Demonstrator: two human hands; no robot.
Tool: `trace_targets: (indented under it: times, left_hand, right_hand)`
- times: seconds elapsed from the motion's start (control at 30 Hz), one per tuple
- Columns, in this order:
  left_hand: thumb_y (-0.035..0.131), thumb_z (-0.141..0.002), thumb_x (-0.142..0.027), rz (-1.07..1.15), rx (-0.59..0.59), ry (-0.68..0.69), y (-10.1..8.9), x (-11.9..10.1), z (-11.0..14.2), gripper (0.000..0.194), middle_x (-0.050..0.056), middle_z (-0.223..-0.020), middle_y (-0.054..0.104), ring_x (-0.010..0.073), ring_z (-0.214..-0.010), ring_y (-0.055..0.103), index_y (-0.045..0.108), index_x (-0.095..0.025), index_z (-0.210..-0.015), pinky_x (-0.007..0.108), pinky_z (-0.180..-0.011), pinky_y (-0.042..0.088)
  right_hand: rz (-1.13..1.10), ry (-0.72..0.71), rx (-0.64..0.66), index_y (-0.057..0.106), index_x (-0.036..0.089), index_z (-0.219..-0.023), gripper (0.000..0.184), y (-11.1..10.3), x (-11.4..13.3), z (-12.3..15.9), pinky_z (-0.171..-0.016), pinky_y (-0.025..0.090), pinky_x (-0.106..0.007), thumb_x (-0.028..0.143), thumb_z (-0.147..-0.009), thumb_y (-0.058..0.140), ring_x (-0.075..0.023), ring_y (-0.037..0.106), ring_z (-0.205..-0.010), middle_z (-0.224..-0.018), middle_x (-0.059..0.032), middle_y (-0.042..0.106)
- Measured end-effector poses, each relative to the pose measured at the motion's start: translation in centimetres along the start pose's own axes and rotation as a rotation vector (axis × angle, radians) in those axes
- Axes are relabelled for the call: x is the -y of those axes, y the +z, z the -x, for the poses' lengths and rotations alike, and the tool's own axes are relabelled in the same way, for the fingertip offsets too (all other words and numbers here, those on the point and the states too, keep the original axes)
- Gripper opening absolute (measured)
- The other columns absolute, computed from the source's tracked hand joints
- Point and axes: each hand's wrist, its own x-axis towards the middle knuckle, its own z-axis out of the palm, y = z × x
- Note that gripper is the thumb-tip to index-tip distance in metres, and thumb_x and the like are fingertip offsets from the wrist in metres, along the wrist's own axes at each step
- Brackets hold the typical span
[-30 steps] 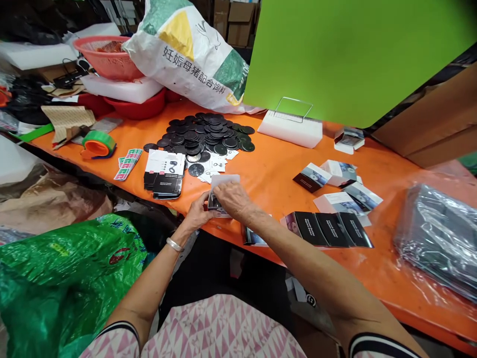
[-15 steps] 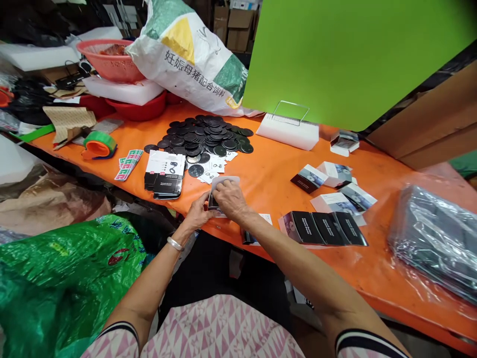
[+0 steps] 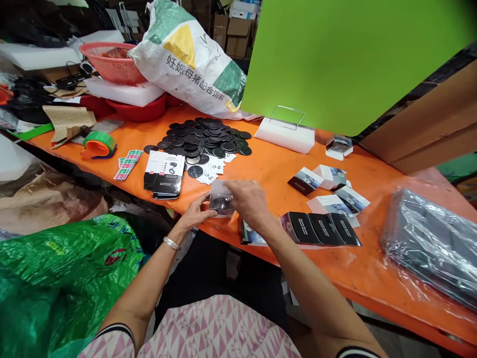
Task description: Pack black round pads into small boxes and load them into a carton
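Observation:
My left hand (image 3: 195, 213) grips the left side of a small open box (image 3: 222, 201) at the table's front edge. The box has its pale flap raised at the back, and something dark and shiny shows inside. Just right of the box is my right hand (image 3: 251, 201), smeared by motion; its fingers point towards the flap, and whether they hold anything is unclear. Behind the box lie white printed leaflets (image 3: 208, 176) and a heap of black discs (image 3: 203, 136). A stack of flat black-and-white cartons (image 3: 164, 175) is to the left.
Black printed boxes (image 3: 323, 228) stand in a row at the right, with more small boxes (image 3: 331, 175) behind them. A plastic-wrapped bundle (image 3: 432, 243) covers the far right. Green tape (image 3: 100, 141), stickers (image 3: 128, 164) and a feed sack (image 3: 194, 59) are at the left and back.
My right hand has come out of the box and moved to the right, so the dark contents now show. My left hand keeps its hold on the box.

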Motion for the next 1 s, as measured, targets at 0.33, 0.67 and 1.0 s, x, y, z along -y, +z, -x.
trace_targets:
  times: [0.33, 0.67, 1.0]
  left_hand:
    - [0.064, -0.075, -0.036, 0.278, -0.209, -0.055, 3.8, 0.4, -1.9, 0.04, 0.004, -0.094, 0.07, 0.019, -0.091, 0.062, 0.065, -0.016, -0.109, 0.031, -0.085, 0.05]
    - [0.073, -0.062, -0.03, 0.515, -0.079, -0.077, 1.7, 1.0, -1.0, 0.057, 0.011, -0.123, 0.064, 0.0254, -0.115, 0.058, 0.063, -0.017, -0.116, 0.037, -0.1, 0.045]
    - [0.083, -0.061, -0.022, 0.255, -0.031, -0.068, 1.9, 2.0, -0.8, 0.066, 0.007, -0.124, 0.06, 0.0219, -0.116, 0.057, 0.055, -0.021, -0.12, 0.034, -0.099, 0.047]
  right_hand:
    - [-1.071, 0.323, -0.071, 0.052, 0.015, -0.133, 0.061, 8.1, -3.8, 0.8, -0.086, 0.054, -0.036, 0.025, -0.074, 0.063, -0.0198, 0.065, -0.096, -0.112, -0.0082, 0.068]
    - [-0.198, -0.367, 0.069, 0.053, 0.018, -0.139, 0.051, 5.5, -4.9, 3.9, -0.112, 0.037, -0.054, 0.037, -0.092, 0.058, -0.0314, 0.035, -0.142, -0.148, -0.0146, 0.046]
    - [-0.035, -0.237, -0.014, 0.06, 0.02, -0.13, 0.036, 5.7, -2.8, 3.0, -0.102, 0.043, -0.047, 0.023, -0.097, 0.049, -0.0259, 0.053, -0.118, -0.135, -0.0143, 0.059]
